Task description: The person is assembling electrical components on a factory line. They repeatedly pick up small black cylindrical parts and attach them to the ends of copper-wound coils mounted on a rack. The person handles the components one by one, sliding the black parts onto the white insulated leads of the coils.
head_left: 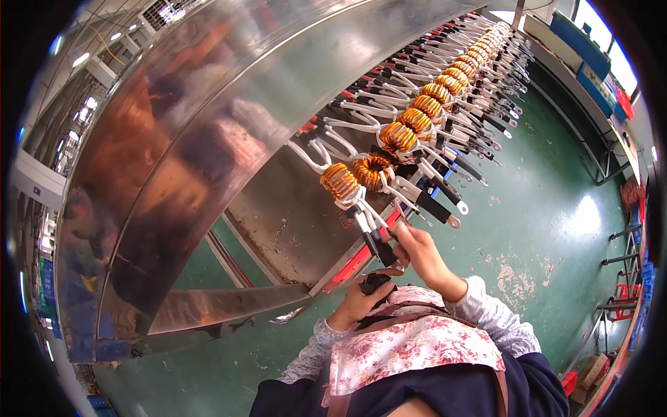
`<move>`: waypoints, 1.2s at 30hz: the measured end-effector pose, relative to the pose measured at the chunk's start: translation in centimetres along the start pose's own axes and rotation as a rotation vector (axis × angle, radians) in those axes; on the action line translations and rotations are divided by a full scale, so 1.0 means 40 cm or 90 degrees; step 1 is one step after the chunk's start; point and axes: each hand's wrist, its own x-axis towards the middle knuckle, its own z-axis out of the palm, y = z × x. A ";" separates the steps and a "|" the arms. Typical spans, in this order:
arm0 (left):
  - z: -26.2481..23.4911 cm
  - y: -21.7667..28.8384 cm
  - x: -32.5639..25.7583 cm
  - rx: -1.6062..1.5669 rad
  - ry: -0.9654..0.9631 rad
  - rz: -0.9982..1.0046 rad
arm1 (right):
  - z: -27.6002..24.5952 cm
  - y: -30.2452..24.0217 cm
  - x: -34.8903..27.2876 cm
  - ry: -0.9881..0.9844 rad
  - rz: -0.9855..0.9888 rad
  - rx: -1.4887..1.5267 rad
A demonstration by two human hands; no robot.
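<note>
At the near end of a long row lies a copper-wound toroidal coil (340,182) with white leads. Thick black sleeves (379,249) cover the lower ends of some leads and point toward me. My right hand (422,256) is closed, its thumb and fingers pinching the dark end of a thin white lead (379,219) from this coil. Lower and to the left, my left hand (356,303) is wrapped round a small black bundle (376,285), whose exact kind I cannot make out. Just behind the nearest coil sits a second coil (374,172).
Several more coils (426,107) run away along a metal rack (267,240) with a red front edge. A large shiny metal panel (229,132) rises at the left. Green floor (549,229) lies to the right, with a bench (577,90) along the wall.
</note>
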 end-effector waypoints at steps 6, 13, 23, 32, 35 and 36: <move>-0.001 -0.019 -0.008 -0.038 0.007 -0.061 | 0.011 -0.004 0.001 -0.074 0.069 0.131; 0.015 -0.009 -0.012 -0.071 0.049 -0.053 | -0.012 -0.022 0.023 -0.242 0.279 0.448; 0.021 0.001 -0.014 -0.076 0.043 -0.040 | -0.014 -0.018 0.044 -0.198 0.246 0.447; 0.034 0.051 -0.018 -0.038 0.033 -0.080 | -0.028 -0.028 0.001 -0.168 0.202 0.309; 0.026 0.065 -0.016 -0.028 -0.013 -0.090 | -0.017 -0.045 -0.074 -0.126 0.030 0.051; 0.026 0.053 -0.016 -0.030 -0.017 -0.086 | -0.016 -0.042 -0.095 -0.108 -0.051 -0.049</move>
